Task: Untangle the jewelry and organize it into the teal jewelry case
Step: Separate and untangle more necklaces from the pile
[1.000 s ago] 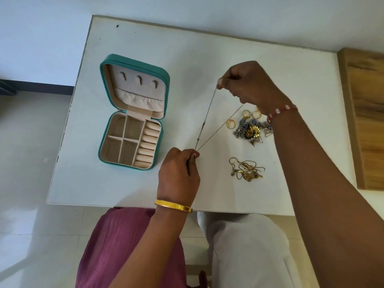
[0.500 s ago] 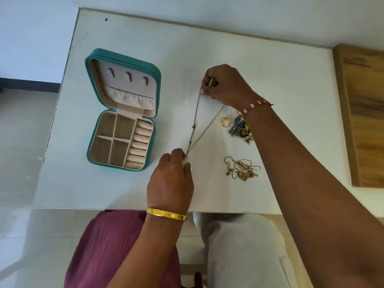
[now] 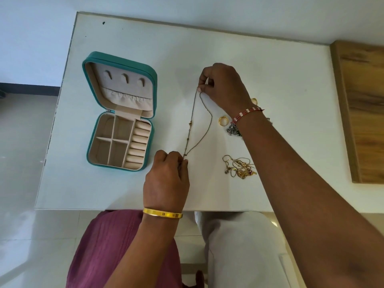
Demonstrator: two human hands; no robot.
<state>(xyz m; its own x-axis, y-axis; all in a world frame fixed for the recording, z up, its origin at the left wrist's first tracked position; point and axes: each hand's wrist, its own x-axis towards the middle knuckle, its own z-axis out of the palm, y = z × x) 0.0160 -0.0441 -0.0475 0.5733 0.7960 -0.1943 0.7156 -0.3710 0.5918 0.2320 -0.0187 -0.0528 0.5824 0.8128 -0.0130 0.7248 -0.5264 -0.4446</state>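
Observation:
A thin bronze chain necklace [image 3: 190,125] is stretched along the white table [image 3: 270,75] between my hands. My right hand [image 3: 223,86] pinches its far end; my left hand [image 3: 167,179] pinches its near end. The teal jewelry case [image 3: 120,111] lies open to the left, its beige compartments and ring rolls holding nothing. A tangle of gold chains [image 3: 239,167] lies right of my left hand. A gold ring [image 3: 223,121] and a silver-toned cluster [image 3: 233,129] sit beside my right wrist, partly hidden by my forearm.
A wooden surface [image 3: 361,111] adjoins the table on the right. Another gold ring [image 3: 254,100] peeks out behind my right hand. The table's near edge runs just above my lap.
My right hand has come left and down toward the table, and the chain, taut in the air before, now hangs slack with one strand bowed. The camera view has shifted.

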